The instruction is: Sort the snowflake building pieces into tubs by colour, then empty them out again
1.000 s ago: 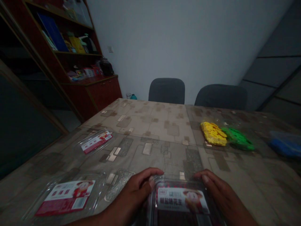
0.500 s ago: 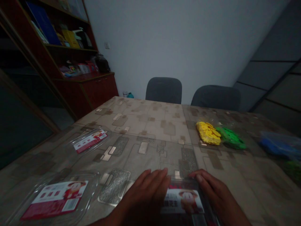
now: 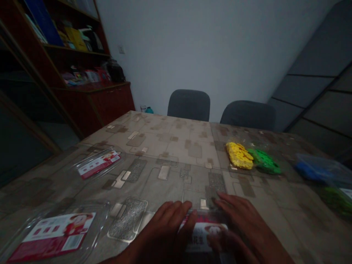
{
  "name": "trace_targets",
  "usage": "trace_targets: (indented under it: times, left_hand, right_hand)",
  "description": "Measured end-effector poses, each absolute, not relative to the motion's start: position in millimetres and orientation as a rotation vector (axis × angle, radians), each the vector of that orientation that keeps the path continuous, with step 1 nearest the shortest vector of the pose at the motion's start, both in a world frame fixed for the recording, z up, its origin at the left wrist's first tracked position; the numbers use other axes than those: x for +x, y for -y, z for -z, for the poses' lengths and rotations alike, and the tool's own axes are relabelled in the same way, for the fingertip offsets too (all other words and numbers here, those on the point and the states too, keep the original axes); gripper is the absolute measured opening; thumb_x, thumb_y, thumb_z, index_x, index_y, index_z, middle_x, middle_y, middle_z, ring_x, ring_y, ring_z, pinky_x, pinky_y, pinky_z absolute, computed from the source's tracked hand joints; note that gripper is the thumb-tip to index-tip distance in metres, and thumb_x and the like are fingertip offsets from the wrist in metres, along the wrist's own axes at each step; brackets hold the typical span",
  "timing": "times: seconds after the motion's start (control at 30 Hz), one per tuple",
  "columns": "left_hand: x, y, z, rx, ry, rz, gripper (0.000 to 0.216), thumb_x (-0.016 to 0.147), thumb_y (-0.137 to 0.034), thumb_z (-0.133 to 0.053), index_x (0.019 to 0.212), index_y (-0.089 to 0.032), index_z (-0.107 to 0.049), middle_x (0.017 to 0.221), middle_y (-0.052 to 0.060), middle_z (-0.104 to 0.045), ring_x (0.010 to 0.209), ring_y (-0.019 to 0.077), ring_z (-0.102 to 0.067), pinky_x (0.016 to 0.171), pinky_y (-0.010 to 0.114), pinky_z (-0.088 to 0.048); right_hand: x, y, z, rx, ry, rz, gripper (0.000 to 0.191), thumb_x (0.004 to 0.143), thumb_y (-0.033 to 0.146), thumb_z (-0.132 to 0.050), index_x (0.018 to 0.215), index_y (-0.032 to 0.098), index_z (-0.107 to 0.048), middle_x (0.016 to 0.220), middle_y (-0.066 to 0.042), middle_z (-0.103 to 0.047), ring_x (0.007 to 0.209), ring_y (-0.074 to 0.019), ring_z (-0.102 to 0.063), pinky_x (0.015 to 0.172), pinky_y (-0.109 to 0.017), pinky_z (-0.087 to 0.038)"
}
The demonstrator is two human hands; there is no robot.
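A clear plastic box (image 3: 199, 234) with a white and dark pink label lies at the front edge of the view, its near part cut off. My left hand (image 3: 169, 229) is on its left side, fingers curving over the edge and thumb across the label. Over the right side is my right hand (image 3: 244, 223), long fingers reaching past the far corner and thumb over the label. Both hands grip the box between them. To the left lies a clear plastic lid or box (image 3: 55, 234) with a matching label, and another one (image 3: 99, 165) farther back.
On the right of the patterned tablecloth (image 3: 165, 143) are bags of yellow pieces (image 3: 239, 156) and green pieces (image 3: 265, 161). A clear container with blue contents (image 3: 313, 170) and more green pieces (image 3: 335, 200) sit at the far right. Two grey chairs (image 3: 189, 104) stand behind the table.
My right hand has moved from the box's right side onto its top, thumb now over the label. My left thumb now shows on the label. The view has turned slightly right.
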State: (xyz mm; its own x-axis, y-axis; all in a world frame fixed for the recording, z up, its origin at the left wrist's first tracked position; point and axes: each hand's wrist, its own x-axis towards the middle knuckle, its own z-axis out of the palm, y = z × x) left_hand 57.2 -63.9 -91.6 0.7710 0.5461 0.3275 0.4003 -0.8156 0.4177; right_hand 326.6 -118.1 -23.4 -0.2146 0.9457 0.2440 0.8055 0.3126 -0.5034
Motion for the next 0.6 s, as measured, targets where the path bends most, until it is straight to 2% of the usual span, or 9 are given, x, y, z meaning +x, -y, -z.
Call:
trace_targets:
  times: [0.1,0.17,0.33,0.47,0.6]
  left_hand:
    - [56.8,65.6,88.3,2.689,-0.710,-0.661,0.065,0.081,-0.018,-0.057,0.143,-0.021,-0.039,0.144,0.018,-0.048,0.121,0.0390,-0.050,0.106,0.054,-0.033]
    - [56.9,67.4,86.9,2.703,-0.703,-0.704,0.066,0.082,-0.017,-0.057,0.144,-0.020,-0.036,0.144,0.020,-0.047,0.122,0.0402,-0.049,0.106,0.055,-0.031]
    - [56.6,69.7,89.3,2.630,-0.701,-0.724,0.065,0.081,-0.016,-0.058,0.143,-0.021,-0.037,0.143,0.021,-0.048,0.123,0.0432,-0.049,0.105,0.058,-0.031]
    - [55.0,67.6,88.1,2.576,-0.703,-0.699,0.065,0.082,-0.017,-0.060,0.143,-0.023,-0.039,0.146,0.020,-0.045,0.126,0.0439,-0.047,0.106,0.059,-0.031]
    - [51.4,66.4,84.6,2.600,-0.691,-0.700,0.070,0.082,-0.018,-0.063,0.146,-0.024,-0.036,0.150,0.018,-0.042,0.128,0.0434,-0.046,0.106,0.060,-0.031]
  right_hand:
    - [331.2,126.5,41.9,-1.453,2.245,-0.357,0.077,0.080,0.042,-0.069,0.150,0.033,-0.037,0.148,-0.008,-0.048,0.129,-0.0361,-0.051,0.102,-0.051,-0.047]
    - [332.6,131.1,51.6,-1.459,2.282,-0.408,0.084,0.080,0.039,-0.069,0.153,0.031,-0.028,0.151,-0.009,-0.044,0.130,-0.0362,-0.050,0.103,-0.050,-0.047]
    - [335.7,135.4,64.8,-1.444,2.306,-0.381,0.092,0.079,0.032,-0.068,0.156,0.033,-0.017,0.155,-0.008,-0.039,0.134,-0.0358,-0.046,0.106,-0.049,-0.044]
    - [340.0,134.1,73.8,-1.461,2.302,-0.366,0.094,0.074,0.023,-0.067,0.155,0.031,-0.020,0.154,-0.008,-0.040,0.133,-0.0366,-0.046,0.107,-0.050,-0.044]
    - [336.8,132.9,58.6,-1.467,2.290,-0.398,0.086,0.075,0.033,-0.069,0.152,0.028,-0.032,0.149,-0.010,-0.047,0.128,-0.0377,-0.051,0.105,-0.049,-0.046]
